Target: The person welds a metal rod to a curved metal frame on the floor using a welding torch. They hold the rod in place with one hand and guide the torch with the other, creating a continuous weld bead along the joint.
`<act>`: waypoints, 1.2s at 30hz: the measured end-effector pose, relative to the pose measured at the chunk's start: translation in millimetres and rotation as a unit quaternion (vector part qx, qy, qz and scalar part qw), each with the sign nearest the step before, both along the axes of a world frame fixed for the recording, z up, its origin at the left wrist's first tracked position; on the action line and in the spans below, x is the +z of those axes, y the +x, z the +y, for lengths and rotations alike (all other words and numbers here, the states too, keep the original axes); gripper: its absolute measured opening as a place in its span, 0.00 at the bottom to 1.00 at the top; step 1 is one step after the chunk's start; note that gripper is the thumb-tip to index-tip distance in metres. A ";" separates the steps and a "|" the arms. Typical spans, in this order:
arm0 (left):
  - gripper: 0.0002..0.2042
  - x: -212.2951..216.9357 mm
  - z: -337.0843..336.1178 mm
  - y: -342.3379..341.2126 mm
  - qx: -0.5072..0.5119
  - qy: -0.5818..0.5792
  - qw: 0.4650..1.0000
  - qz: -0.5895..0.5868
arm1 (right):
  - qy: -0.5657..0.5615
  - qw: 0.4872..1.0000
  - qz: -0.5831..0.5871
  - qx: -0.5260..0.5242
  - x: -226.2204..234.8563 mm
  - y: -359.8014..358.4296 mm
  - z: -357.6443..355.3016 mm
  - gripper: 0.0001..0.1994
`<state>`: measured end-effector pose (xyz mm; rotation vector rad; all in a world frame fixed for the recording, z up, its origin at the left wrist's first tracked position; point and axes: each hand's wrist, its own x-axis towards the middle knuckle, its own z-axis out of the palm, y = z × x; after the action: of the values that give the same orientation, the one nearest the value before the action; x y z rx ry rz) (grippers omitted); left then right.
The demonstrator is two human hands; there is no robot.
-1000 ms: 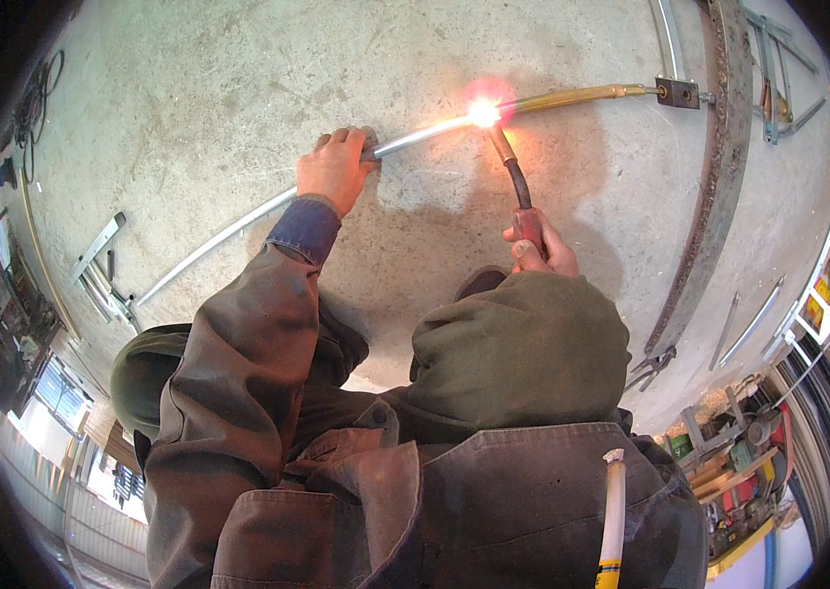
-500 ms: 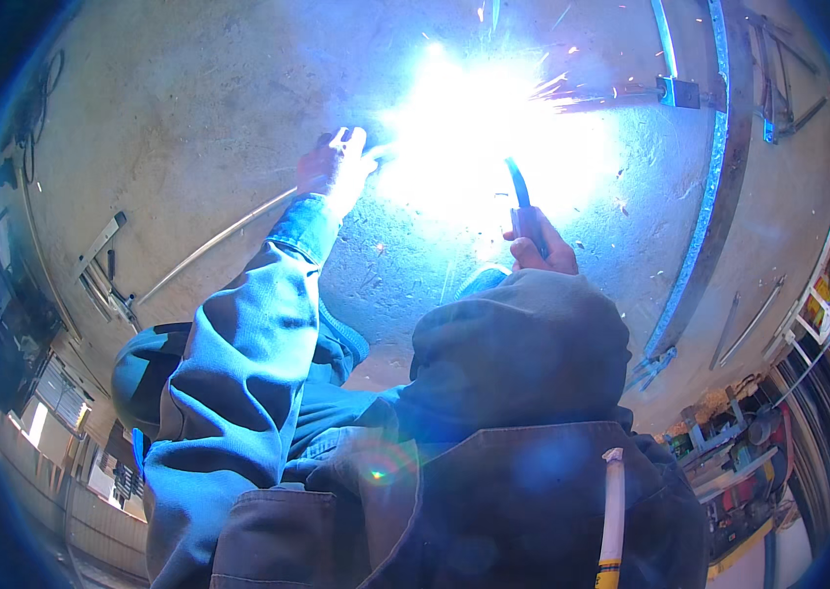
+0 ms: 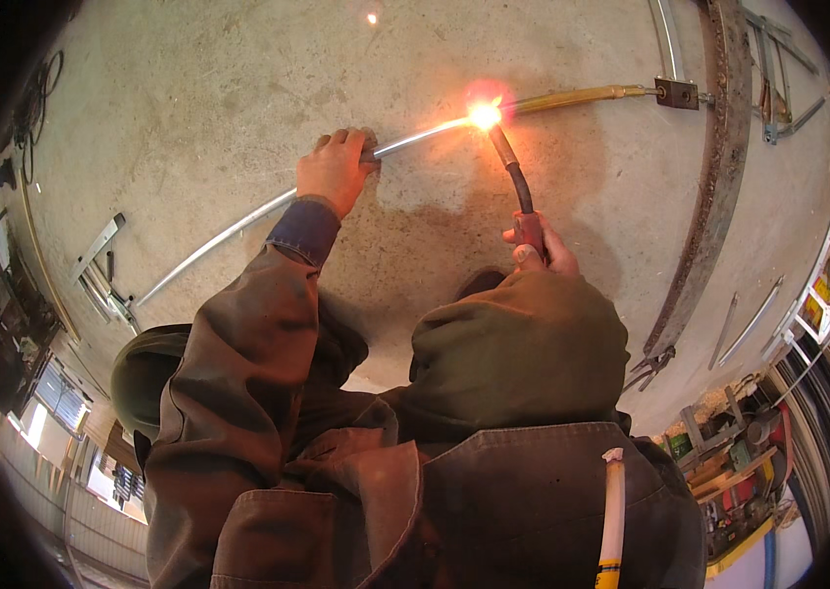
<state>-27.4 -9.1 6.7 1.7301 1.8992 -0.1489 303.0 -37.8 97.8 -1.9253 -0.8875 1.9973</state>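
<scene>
My left hand (image 3: 333, 175) is closed around a long silvery metal tube (image 3: 229, 234) that runs from lower left up toward the middle. In my right hand (image 3: 554, 253) is a welding torch (image 3: 521, 187) with a red handle and a dark curved neck. Its nozzle points at a bright orange glowing spot (image 3: 485, 114) on the tube. Right of the glow, a brass-coloured stretch of rod (image 3: 572, 100) leads to a dark drilled metal block (image 3: 677, 93). Glare hides the exact joint and the nozzle tip.
A long, heavy steel bar (image 3: 698, 221) lies on the concrete floor (image 3: 199, 108) at right, with pliers-like clamps (image 3: 652, 363) at its near end. Loose metal pieces (image 3: 101, 270) lie at left. A white frame (image 3: 812, 304) and tools stand at far right.
The large blue-white arc and most flying sparks are gone, leaving an orange glow and showing the tube and torch nozzle. Both hands stay almost in place.
</scene>
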 end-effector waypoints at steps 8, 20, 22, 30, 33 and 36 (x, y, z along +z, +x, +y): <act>0.15 1.2 1.3 1.6 -0.002 0.004 1.000 0.001 | -0.020 0.999 0.025 0.007 3.3 3.0 6.6 0.32; 0.15 6.7 4.3 3.1 0.000 -0.034 0.999 0.023 | -0.026 0.999 0.021 0.012 4.7 -2.6 10.5 0.27; 0.15 2.0 0.9 0.6 -0.005 -0.004 1.000 0.022 | -0.021 0.999 0.024 0.002 4.7 -3.6 9.8 0.26; 0.14 -0.9 -0.6 -2.8 -0.004 -0.021 0.999 0.033 | -0.019 0.999 0.040 0.030 -9.5 1.7 8.3 0.27; 0.14 3.2 5.3 1.6 0.010 -0.052 0.998 0.041 | -0.030 0.999 0.021 0.002 -12.2 0.5 4.9 0.27; 0.15 -3.1 6.2 1.6 0.000 -0.039 0.998 0.045 | -0.029 1.000 0.008 -0.006 -14.8 2.5 4.7 0.31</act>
<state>-25.9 -2.9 3.6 1.6969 1.9306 -0.3017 305.5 -33.1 83.0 -1.9379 -0.8196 2.0505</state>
